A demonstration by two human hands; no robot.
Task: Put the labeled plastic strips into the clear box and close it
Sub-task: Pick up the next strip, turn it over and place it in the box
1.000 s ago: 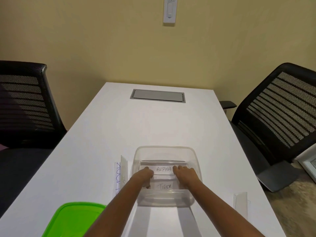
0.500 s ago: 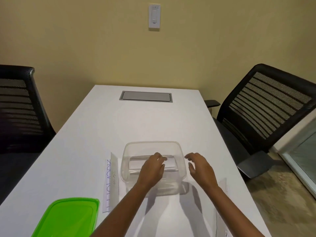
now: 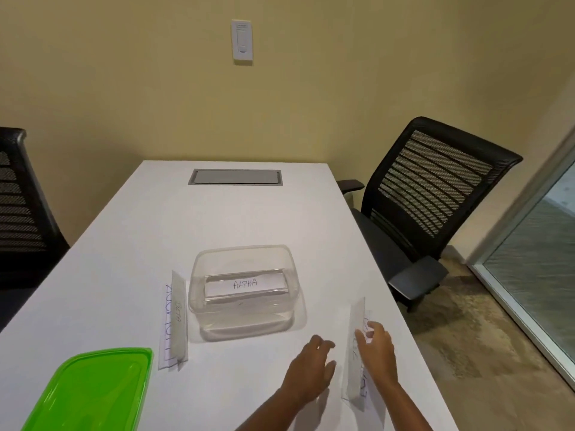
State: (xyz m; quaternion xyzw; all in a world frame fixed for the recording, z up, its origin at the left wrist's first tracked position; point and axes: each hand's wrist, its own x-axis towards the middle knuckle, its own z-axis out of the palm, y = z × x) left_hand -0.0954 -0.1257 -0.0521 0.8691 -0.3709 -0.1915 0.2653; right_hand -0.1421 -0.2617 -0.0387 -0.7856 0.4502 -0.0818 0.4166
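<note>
The clear box [image 3: 199, 275] stands open on the white table [image 3: 236, 219], with a strip labeled ALPHA [image 3: 245, 285] lying inside on top of another strip. Left of the box lie two labeled strips [image 3: 175, 318], one marked BETA. Right of the box, near the table edge, lies another labeled strip [image 3: 355, 353]. My right hand [image 3: 378, 349] rests over that strip's far half, fingers spread and touching it. My left hand [image 3: 311, 368] hovers just left of the strip, fingers apart, holding nothing. The green lid [image 3: 90, 390] lies at the front left.
A grey cable hatch [image 3: 235, 177] is set in the table's far end. A black mesh chair [image 3: 435, 197] stands to the right and another [image 3: 18, 200] to the left. A glass panel [image 3: 541, 253] is at the far right.
Both hands have left the box and moved to the right, down to the strip near the table edge. The head view has swung rightward.
</note>
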